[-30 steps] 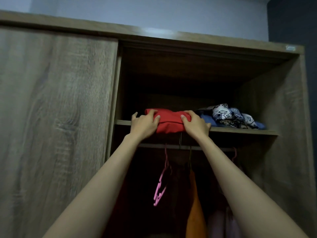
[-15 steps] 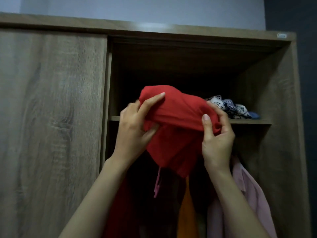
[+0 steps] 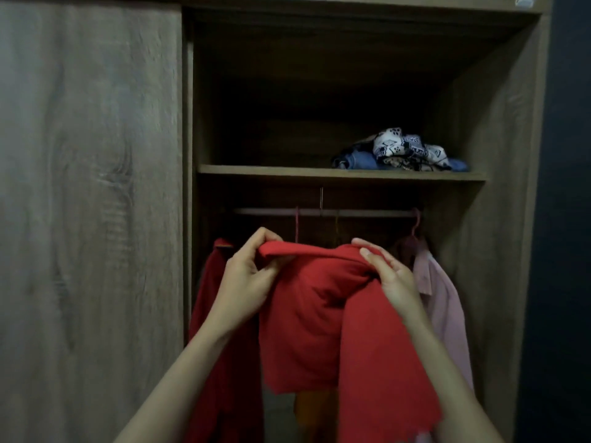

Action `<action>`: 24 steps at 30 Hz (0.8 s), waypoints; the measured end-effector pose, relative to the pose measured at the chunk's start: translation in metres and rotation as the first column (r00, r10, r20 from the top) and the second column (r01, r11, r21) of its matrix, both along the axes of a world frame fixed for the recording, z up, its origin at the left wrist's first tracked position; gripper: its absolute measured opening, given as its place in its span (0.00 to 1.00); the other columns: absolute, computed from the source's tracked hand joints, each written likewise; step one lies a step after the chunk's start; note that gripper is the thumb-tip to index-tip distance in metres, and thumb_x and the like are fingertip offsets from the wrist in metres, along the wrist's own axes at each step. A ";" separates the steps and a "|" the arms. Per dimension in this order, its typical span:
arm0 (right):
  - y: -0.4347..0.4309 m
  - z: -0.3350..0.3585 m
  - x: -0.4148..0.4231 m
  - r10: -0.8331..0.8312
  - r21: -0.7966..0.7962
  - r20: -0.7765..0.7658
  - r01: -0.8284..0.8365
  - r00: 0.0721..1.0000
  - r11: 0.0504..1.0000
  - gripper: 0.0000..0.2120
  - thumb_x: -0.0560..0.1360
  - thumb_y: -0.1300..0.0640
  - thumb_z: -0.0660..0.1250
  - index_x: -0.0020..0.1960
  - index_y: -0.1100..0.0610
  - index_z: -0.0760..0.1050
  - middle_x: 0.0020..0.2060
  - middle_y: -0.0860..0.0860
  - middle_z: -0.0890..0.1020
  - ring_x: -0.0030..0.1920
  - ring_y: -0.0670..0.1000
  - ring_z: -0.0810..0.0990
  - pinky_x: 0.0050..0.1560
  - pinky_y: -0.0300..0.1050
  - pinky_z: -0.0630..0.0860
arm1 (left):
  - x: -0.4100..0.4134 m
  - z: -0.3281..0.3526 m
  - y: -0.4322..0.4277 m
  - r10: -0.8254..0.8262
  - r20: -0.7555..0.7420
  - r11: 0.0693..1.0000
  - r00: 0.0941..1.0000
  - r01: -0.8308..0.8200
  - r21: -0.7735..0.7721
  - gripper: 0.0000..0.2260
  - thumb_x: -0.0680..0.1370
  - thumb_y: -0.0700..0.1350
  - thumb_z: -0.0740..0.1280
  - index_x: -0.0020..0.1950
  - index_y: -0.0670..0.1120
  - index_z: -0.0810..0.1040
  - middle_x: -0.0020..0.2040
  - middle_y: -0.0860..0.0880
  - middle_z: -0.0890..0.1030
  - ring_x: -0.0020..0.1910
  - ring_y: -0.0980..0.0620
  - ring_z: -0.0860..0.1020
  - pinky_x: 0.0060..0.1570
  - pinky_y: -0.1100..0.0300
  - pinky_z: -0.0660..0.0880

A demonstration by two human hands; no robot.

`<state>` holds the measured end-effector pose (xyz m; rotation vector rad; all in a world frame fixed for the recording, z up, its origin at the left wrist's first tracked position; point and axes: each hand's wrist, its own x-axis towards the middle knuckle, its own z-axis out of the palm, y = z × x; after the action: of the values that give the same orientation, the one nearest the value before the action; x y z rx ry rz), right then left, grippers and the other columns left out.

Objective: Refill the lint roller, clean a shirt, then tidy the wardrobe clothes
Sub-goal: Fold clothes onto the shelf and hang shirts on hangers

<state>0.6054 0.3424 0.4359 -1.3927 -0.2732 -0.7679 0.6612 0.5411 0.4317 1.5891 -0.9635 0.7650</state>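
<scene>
Garment [image 3: 307, 330], one, held, left hand [image 3: 246, 278], right hand [image 3: 395, 279]

A dark wall [image 3: 569, 219] is running down the right edge — a pale sticker [image 3: 524, 1] is sitting top right, a pink hanger hook [image 3: 415, 223] hanging on the rail [image 3: 271, 212].

I see both arms stretched forward, left hand [image 3: 245, 278] and right hand [image 3: 392, 279] each pinching the red garment [image 3: 307, 318] at its top edge.
</scene>
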 end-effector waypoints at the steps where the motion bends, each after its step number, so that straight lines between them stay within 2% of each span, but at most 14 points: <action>1: -0.002 -0.009 0.004 0.041 0.045 -0.031 -0.039 0.999 0.998 0.09 0.77 0.66 0.61 0.49 0.58 0.79 0.32 0.42 0.84 0.36 0.36 0.81 0.39 0.25 0.73 | 0.002 -0.008 -0.003 0.002 -0.024 0.999 1.000 -0.002 -0.036 0.04 0.75 0.44 0.67 0.44 0.50 0.72 0.38 0.56 0.74 0.38 0.60 0.70 0.40 0.60 0.68; 5: -0.006 -0.041 0.009 0.229 0.260 -0.170 -0.181 0.958 0.949 0.08 0.78 0.60 0.63 0.50 0.58 0.81 0.43 0.51 0.85 0.44 0.47 0.82 0.47 0.36 0.78 | -0.004 -0.021 -0.016 0.070 -0.103 0.982 0.992 -0.087 -0.166 0.09 0.77 0.33 0.64 0.43 0.46 0.71 0.38 0.54 0.73 0.36 0.61 0.69 0.39 0.67 0.67; 7: -0.010 -0.053 0.010 0.270 0.320 -0.222 -0.191 0.937 0.928 0.10 0.77 0.56 0.64 0.53 0.59 0.81 0.49 0.56 0.84 0.50 0.51 0.81 0.55 0.43 0.77 | -0.004 -0.024 -0.020 0.108 -0.158 0.968 0.982 -0.140 -0.210 0.08 0.78 0.33 0.63 0.43 0.45 0.71 0.37 0.52 0.72 0.35 0.63 0.69 0.39 0.69 0.66; 8: -0.013 -0.058 0.010 0.222 0.295 -0.226 -0.150 0.949 0.944 0.10 0.77 0.56 0.65 0.55 0.59 0.80 0.51 0.57 0.83 0.51 0.51 0.81 0.57 0.42 0.76 | -0.004 -0.026 -0.021 0.125 -0.186 0.958 0.975 -0.167 -0.233 0.07 0.79 0.34 0.63 0.43 0.45 0.71 0.37 0.52 0.72 0.34 0.64 0.69 0.40 0.71 0.67; 10: -0.017 -0.063 0.000 -0.083 0.044 -0.183 0.093 0.980 0.995 0.10 0.77 0.55 0.66 0.57 0.56 0.78 0.54 0.54 0.82 0.51 0.45 0.79 0.53 0.32 0.74 | -0.002 -0.029 -0.021 0.139 -0.247 0.940 0.959 -0.206 -0.272 0.05 0.80 0.38 0.64 0.45 0.45 0.72 0.39 0.52 0.74 0.35 0.66 0.71 0.41 0.74 0.67; 11: -0.018 -0.065 -0.007 -0.256 -0.078 -0.111 0.248 0.960 0.966 0.11 0.77 0.54 0.66 0.58 0.53 0.77 0.54 0.51 0.81 0.50 0.41 0.78 0.51 0.29 0.72 | -0.001 -0.030 -0.021 0.135 -0.288 0.934 0.948 -0.219 -0.283 0.02 0.80 0.39 0.63 0.47 0.44 0.73 0.40 0.52 0.75 0.37 0.66 0.72 0.41 0.75 0.68; 12: -0.018 -0.068 -0.014 -0.355 -0.137 -0.024 0.349 0.934 0.927 0.11 0.77 0.53 0.65 0.59 0.51 0.76 0.54 0.49 0.80 0.52 0.41 0.77 0.52 0.31 0.72 | -0.002 -0.032 -0.021 0.125 -0.337 0.929 0.933 -0.229 -0.291 0.02 0.81 0.41 0.63 0.50 0.44 0.74 0.42 0.51 0.76 0.38 0.64 0.72 0.40 0.76 0.68; 13: -0.017 -0.070 -0.020 -0.384 -0.147 0.038 0.386 0.922 0.911 0.11 0.77 0.52 0.65 0.59 0.49 0.75 0.54 0.48 0.80 0.53 0.42 0.77 0.53 0.33 0.72 | -0.002 -0.034 -0.021 0.109 -0.387 0.925 0.916 -0.235 -0.297 0.03 0.81 0.42 0.63 0.52 0.44 0.74 0.43 0.51 0.76 0.39 0.62 0.73 0.38 0.76 0.68; 15: -0.014 -0.072 -0.030 -0.320 -0.150 0.081 0.329 0.944 0.932 0.11 0.77 0.51 0.65 0.59 0.50 0.76 0.53 0.47 0.80 0.54 0.43 0.78 0.54 0.36 0.72 | -0.003 -0.035 -0.024 0.028 -0.476 0.923 0.879 -0.205 -0.324 0.03 0.81 0.44 0.62 0.52 0.47 0.75 0.43 0.51 0.77 0.41 0.57 0.74 0.39 0.72 0.70; 17: -0.010 -0.072 -0.032 -0.218 -0.179 -0.006 0.213 0.976 0.960 0.11 0.77 0.48 0.65 0.57 0.49 0.77 0.51 0.46 0.82 0.52 0.43 0.80 0.53 0.39 0.74 | -0.006 -0.035 -0.029 -0.039 -0.531 0.926 0.847 -0.169 -0.337 0.05 0.81 0.45 0.62 0.48 0.51 0.76 0.45 0.50 0.78 0.44 0.54 0.74 0.41 0.67 0.71; 20: -0.009 -0.075 -0.030 -0.103 -0.193 -0.191 0.066 0.976 0.979 0.13 0.72 0.40 0.64 0.49 0.47 0.79 0.44 0.45 0.83 0.39 0.39 0.81 0.45 0.38 0.72 | -0.010 -0.036 -0.035 -0.103 -0.583 0.926 0.806 -0.136 -0.352 0.07 0.82 0.45 0.61 0.46 0.54 0.76 0.47 0.49 0.78 0.45 0.54 0.75 0.43 0.65 0.71; 24: -0.011 -0.085 -0.029 -0.078 -0.150 -0.332 0.030 0.940 0.988 0.17 0.74 0.41 0.65 0.40 0.53 0.80 0.30 0.43 0.78 0.27 0.38 0.73 0.33 0.34 0.68 | -0.012 -0.039 -0.040 -0.194 -0.629 0.901 0.752 -0.117 -0.418 0.06 0.82 0.44 0.61 0.48 0.52 0.76 0.44 0.50 0.77 0.42 0.56 0.73 0.40 0.66 0.71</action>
<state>0.5764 0.3313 0.3514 -1.6462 -0.0212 -0.5492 0.6496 0.5012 0.3930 1.2776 -0.2642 0.2937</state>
